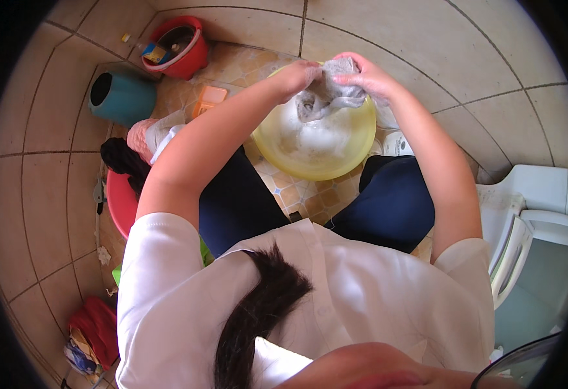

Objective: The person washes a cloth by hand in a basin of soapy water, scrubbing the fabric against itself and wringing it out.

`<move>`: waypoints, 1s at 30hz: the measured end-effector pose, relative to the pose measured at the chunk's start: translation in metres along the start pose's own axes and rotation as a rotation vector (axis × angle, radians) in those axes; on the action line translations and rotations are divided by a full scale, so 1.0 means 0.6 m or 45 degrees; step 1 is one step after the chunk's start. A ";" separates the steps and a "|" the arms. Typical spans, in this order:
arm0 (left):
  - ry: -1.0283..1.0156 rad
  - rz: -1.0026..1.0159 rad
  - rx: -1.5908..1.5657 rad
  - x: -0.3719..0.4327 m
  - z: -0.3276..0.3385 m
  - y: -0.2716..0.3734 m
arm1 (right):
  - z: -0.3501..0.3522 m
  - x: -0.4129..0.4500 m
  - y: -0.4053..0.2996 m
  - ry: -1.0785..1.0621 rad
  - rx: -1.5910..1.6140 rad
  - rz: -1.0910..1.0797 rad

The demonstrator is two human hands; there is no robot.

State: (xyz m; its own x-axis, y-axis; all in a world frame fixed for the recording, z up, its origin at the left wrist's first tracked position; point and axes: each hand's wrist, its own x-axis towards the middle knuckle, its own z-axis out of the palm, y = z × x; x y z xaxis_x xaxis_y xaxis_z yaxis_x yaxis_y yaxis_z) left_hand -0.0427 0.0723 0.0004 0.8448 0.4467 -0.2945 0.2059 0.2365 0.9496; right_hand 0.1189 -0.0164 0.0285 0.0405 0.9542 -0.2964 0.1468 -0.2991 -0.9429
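A wet, soapy grey cloth [335, 87] is held up over the far part of a round yellow plastic basin [308, 172]. My right hand [369, 80] grips its right side, fingers behind and thumb in front. My left hand [301, 80], wet with suds, closes on the left side of the same cloth; its fingertips are partly hidden. The lower part of the cloth hangs above white foam [318, 136] inside the basin. The basin stands on the tiled floor between my knees.
Left: a red bucket [191, 58] holding a bottle, a teal bin [128, 99], an orange plastic box [209, 99], and a red basin [118, 194] with clothes beside it. Right: a white container [396, 144] and white plastic drawer unit [517, 253]. Tiled walls [386, 44] stand close around.
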 end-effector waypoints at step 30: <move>0.479 0.156 0.744 -0.031 0.078 0.027 | 0.008 0.006 0.000 -0.045 1.194 0.204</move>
State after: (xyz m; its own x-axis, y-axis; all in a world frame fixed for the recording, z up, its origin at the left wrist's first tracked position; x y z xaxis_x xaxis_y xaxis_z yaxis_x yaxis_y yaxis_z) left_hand -0.0320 0.0271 0.0265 0.6726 0.7334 -0.0988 0.4409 -0.2899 0.8495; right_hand 0.1141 -0.0130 0.0263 -0.0408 0.9054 -0.4226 -0.7116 -0.3232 -0.6238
